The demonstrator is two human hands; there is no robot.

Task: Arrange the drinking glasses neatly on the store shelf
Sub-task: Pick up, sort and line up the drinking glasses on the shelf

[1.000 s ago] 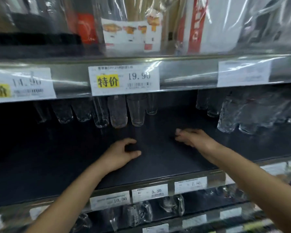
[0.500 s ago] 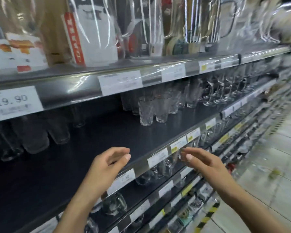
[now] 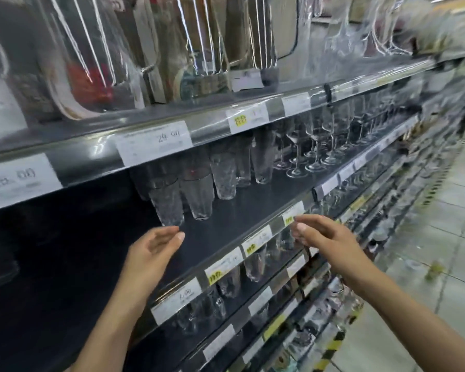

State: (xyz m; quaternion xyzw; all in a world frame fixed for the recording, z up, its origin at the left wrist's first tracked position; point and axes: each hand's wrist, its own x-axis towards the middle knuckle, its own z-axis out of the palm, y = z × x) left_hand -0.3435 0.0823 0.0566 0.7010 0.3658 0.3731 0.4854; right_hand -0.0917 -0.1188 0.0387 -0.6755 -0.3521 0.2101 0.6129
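Observation:
Several clear textured drinking glasses [image 3: 198, 194] stand in a cluster on the dark shelf [image 3: 242, 218], under the upper shelf's lip. The nearest glass [image 3: 168, 202] stands just above my left hand. My left hand [image 3: 153, 253] hovers over the shelf with relaxed fingers, holding nothing. My right hand [image 3: 322, 237] reaches toward the shelf's front edge by the price tags, fingers loosely extended and empty. Neither hand touches a glass.
Stemmed wine glasses [image 3: 312, 154] line the same shelf farther right. Price tags [image 3: 223, 264] run along the shelf edge. Lower shelves hold more glassware [image 3: 255, 267]. Wrapped goods [image 3: 97, 57] fill the shelf above. The tiled aisle floor [image 3: 446, 237] lies to the right.
The view has swung right along the aisle. Both hands drew back from deep on the shelf to its front edge and now hover near a different cluster of glasses.

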